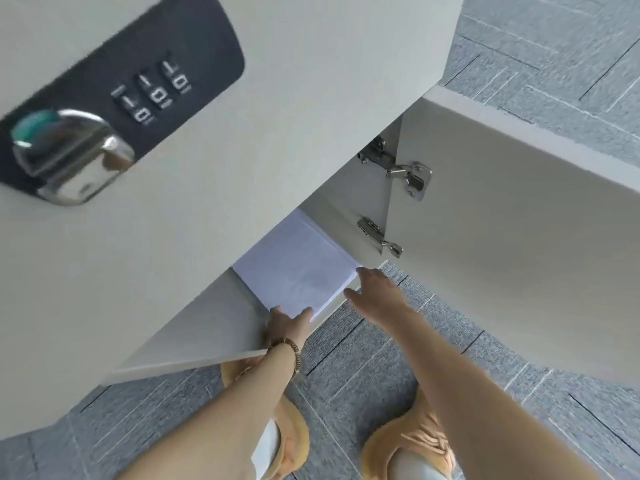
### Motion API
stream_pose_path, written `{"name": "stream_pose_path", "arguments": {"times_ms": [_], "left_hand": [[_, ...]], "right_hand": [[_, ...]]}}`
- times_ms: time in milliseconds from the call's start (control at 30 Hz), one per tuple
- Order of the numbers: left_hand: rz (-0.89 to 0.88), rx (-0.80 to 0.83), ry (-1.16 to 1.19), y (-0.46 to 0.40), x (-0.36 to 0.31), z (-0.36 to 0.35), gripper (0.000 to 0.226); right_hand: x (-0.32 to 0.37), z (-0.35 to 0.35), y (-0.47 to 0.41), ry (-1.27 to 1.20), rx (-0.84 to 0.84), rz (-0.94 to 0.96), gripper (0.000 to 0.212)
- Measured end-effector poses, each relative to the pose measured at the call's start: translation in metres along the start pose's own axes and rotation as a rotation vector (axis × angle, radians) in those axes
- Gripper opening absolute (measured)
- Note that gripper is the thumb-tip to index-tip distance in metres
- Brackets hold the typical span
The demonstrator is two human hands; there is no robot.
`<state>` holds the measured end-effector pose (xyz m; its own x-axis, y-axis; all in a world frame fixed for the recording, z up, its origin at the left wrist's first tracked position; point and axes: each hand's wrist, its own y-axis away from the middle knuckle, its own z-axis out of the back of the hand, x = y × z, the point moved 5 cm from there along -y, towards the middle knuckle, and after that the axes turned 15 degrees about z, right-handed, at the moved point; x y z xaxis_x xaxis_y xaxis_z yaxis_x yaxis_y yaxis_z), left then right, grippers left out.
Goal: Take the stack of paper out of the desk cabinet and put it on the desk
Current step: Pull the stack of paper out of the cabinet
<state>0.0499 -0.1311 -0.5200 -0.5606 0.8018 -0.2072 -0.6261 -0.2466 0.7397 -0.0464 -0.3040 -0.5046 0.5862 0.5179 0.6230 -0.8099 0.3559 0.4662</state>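
A stack of white paper (pixel 294 268) lies flat on the floor of the open desk cabinet (pixel 221 317), its near corner at the cabinet's front edge. My left hand (pixel 287 325), a bead bracelet on its wrist, has its fingers on the stack's near-left corner. At the stack's right corner, my right hand (pixel 372 289) touches the paper with its fingers spread. Neither hand has lifted the stack. The back of the stack is hidden under the cabinet's upper part.
The cabinet door (pixel 502 237) stands open to the right on two metal hinges (pixel 408 174). A dark combination lock (pixel 104 109) with a chrome knob is close above on the left. Grey carpet tiles (pixel 363 358) and my tan shoes (pixel 415 441) lie below.
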Motion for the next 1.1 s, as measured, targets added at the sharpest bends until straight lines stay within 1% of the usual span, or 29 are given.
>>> {"name": "stream_pose_path", "arguments": {"times_ms": [67, 167, 233, 333, 433, 600, 700, 767, 833, 933, 1067, 1100], "left_hand": [[0.01, -0.012, 0.056, -0.014, 0.0, -0.007, 0.082], [0.041, 0.006, 0.154, -0.027, -0.001, -0.014, 0.091], [0.049, -0.008, 0.134, -0.033, -0.003, -0.015, 0.097], [0.025, -0.046, 0.095, -0.034, -0.008, -0.014, 0.104], [0.036, -0.052, 0.125, -0.033, -0.014, -0.016, 0.102], [0.1, -0.011, 0.104, -0.013, -0.005, -0.023, 0.098], [0.103, 0.025, 0.129, -0.003, 0.016, -0.034, 0.107], [0.098, 0.057, 0.16, 0.005, 0.031, -0.041, 0.109], [0.097, 0.05, 0.193, 0.01, 0.045, -0.046, 0.107], [0.102, -0.031, 0.227, 0.012, 0.063, -0.05, 0.102], [0.213, -0.017, 0.444, 0.008, 0.068, -0.053, 0.083], [0.249, -0.03, 0.493, 0.005, 0.067, -0.052, 0.079]], "right_hand": [[-0.007, -0.003, -0.015, -0.035, -0.014, -0.01, 0.057], [-0.014, -0.005, -0.037, -0.063, -0.062, -0.01, 0.059], [-0.014, -0.005, -0.051, -0.078, -0.075, -0.001, 0.063], [-0.012, -0.015, -0.068, -0.069, -0.048, 0.029, 0.071], [-0.011, -0.02, -0.076, 0.001, -0.035, 0.046, 0.077], [-0.022, -0.021, -0.066, -0.051, -0.038, 0.024, 0.073], [-0.034, -0.019, -0.046, -0.127, -0.073, -0.003, 0.067], [-0.043, -0.019, -0.03, -0.163, -0.106, -0.024, 0.061], [-0.054, -0.021, -0.02, -0.203, -0.107, -0.063, 0.055], [-0.067, -0.029, -0.012, -0.268, -0.113, -0.114, 0.049], [-0.073, -0.037, -0.016, -0.401, -0.064, -0.145, 0.064], [-0.073, -0.038, -0.019, -0.42, -0.05, -0.151, 0.064]]}}
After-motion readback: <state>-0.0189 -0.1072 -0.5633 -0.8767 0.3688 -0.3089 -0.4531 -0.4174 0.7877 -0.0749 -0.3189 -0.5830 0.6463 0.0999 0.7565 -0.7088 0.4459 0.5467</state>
